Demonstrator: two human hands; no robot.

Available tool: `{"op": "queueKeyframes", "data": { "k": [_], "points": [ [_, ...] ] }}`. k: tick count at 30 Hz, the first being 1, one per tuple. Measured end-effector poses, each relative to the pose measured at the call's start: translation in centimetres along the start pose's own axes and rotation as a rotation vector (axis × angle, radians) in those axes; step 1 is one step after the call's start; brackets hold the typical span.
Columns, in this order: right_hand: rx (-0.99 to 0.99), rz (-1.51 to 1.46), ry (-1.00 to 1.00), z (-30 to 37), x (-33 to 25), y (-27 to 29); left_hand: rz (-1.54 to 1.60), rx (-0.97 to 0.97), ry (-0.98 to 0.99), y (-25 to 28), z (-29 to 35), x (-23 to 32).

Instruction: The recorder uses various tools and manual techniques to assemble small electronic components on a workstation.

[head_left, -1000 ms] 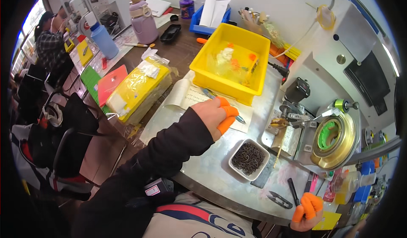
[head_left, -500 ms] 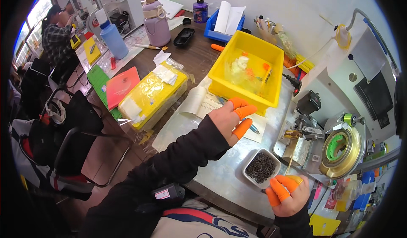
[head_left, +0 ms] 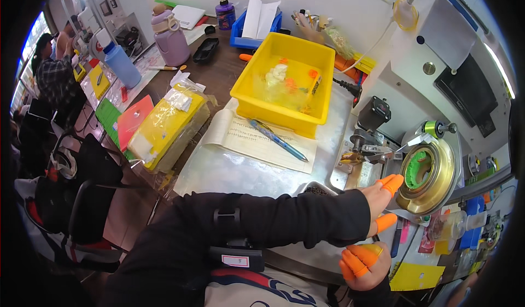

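Observation:
My left hand point(head_left: 376, 200) reaches across to the right, its orange finger cots stretched out and apart beside the gold-rimmed reel point(head_left: 402, 202) of a bench machine. Nothing shows between those fingers. Closer to me, my right hand point(head_left: 367, 269) is closed, with orange cots on its curled fingers; whatever it may hold is hidden. A small white dish point(head_left: 304, 188) of thin dark pieces point(head_left: 317, 190) lies mostly covered by my left sleeve. On the metal work surface, a blue pen point(head_left: 279, 139) rests on an open notebook point(head_left: 240, 149) with handwritten lines.
A yellow bin point(head_left: 279, 113) holding crumpled plastic and orange bits stands behind the notebook. Left of it lie a plastic-wrapped yellow package point(head_left: 167, 129), a pink flask point(head_left: 170, 42) and a blue bottle point(head_left: 121, 66). The machine housing point(head_left: 415, 72) rises at right. Another person point(head_left: 54, 80) sits far left.
My left hand has moved right and nearer, from above the notebook to the reel, uncovering the pen; its forearm now covers most of the dish. The right hand stays closed. The view has shifted.

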State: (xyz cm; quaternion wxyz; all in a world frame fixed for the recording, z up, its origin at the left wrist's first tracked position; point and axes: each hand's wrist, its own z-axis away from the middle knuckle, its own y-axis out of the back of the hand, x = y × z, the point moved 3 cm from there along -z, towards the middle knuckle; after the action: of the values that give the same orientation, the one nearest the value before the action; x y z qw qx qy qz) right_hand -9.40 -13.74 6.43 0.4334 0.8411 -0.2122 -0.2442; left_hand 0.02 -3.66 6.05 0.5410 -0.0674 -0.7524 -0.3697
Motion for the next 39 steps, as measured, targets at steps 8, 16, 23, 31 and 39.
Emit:
{"op": "queueKeyframes", "data": {
  "k": [8, 16, 23, 31, 39],
  "points": [
    [0.016, 0.023, -0.042, 2.0, 1.1, 1.5, -0.184, 0.157, -0.223, 4.3, 0.9, 0.3],
    [0.06, -0.028, -0.049, 2.9, 2.7, 0.8, -0.634, 0.483, -0.147, 10.4, 2.4, 0.1],
    [0.031, -0.034, -0.075, 2.8, 2.9, 0.5, -0.69, 0.472, -0.056, 11.2, 2.1, -2.4],
    [0.043, -0.055, -0.064, 2.7, 2.7, -0.2, -0.695, 0.404, 0.024, 10.1, 2.3, -4.0],
    [0.043, -0.054, -0.064, 2.5, 2.9, -0.8, -0.803, 0.223, -0.067, 8.3, 2.3, -4.8]
  ]
}}
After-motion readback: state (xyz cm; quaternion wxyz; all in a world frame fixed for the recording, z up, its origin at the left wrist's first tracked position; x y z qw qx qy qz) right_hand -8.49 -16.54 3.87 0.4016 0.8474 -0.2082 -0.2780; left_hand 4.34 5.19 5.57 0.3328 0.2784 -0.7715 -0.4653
